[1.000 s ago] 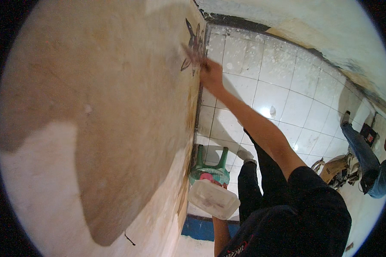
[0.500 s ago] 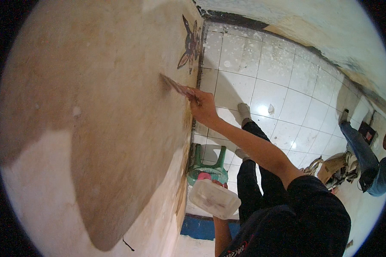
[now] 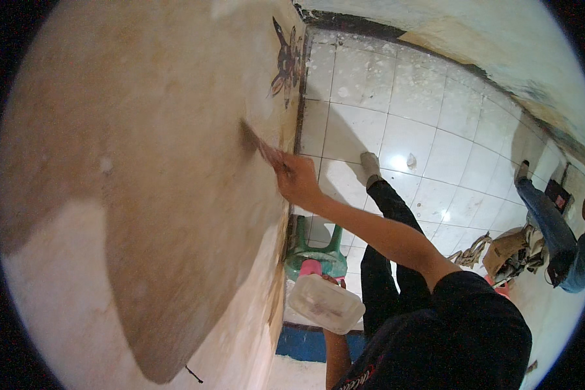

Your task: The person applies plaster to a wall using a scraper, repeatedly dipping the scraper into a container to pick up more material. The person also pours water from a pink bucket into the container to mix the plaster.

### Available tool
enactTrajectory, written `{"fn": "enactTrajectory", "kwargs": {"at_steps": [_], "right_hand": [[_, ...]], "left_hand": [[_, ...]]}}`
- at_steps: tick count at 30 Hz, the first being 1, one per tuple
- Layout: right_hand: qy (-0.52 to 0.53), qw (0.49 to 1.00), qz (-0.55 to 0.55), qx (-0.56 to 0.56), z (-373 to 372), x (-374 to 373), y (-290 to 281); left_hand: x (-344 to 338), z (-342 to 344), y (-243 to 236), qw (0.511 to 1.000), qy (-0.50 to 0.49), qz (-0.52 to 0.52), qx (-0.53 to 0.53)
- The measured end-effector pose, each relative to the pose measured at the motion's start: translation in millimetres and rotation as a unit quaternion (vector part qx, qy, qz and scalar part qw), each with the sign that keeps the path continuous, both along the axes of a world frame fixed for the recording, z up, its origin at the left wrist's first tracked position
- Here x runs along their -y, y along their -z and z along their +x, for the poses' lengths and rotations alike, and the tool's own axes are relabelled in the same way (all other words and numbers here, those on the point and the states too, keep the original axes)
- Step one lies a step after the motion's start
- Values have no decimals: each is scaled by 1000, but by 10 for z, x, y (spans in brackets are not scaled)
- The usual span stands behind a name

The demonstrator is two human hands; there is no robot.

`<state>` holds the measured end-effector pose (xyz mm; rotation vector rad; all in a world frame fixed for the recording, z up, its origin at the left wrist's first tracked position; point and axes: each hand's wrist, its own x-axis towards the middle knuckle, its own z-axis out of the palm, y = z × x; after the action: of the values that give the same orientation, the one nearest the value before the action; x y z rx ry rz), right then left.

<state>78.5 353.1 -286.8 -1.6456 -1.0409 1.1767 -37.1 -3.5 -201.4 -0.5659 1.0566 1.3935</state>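
Observation:
My right hand point(image 3: 298, 179) is closed around a flat putty knife point(image 3: 263, 146), whose blade tip lies against the tan wall point(image 3: 175, 130). Dark shadow gathers beside the blade. Lower down, my left hand point(image 3: 335, 281) holds a translucent, rounded rectangular plastic tub point(image 3: 327, 304), with only some fingers showing at its rim. Pale smears mark the tub. Just beyond it, a pink object point(image 3: 310, 267) shows over a green plastic stool point(image 3: 330, 255) near the wall.
White floor tiles point(image 3: 409, 123) are spotted with pale splashes. A dark flower-like drawing point(image 3: 286, 62) marks the wall near the corner. At the right, another person's leg in jeans point(image 3: 543, 211) is beside a brown sack point(image 3: 504, 253). A blue strip point(image 3: 302, 343) borders the floor below.
My right hand and the putty knife have moved slightly down and left along the wall. The tub in my left hand has barely shifted.

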Motion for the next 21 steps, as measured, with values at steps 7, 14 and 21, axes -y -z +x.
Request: {"fn": "enactTrajectory", "kwargs": {"at_steps": [7, 14, 21], "right_hand": [[208, 978, 16, 5, 552, -671, 820], [84, 994, 62, 31, -41, -343, 382], [161, 986, 26, -16, 124, -88, 543]], "left_hand": [[-31, 0, -4, 997, 61, -12, -36], [166, -31, -19, 994, 79, -30, -76], [373, -71, 48, 908, 313, -81, -267]]}}
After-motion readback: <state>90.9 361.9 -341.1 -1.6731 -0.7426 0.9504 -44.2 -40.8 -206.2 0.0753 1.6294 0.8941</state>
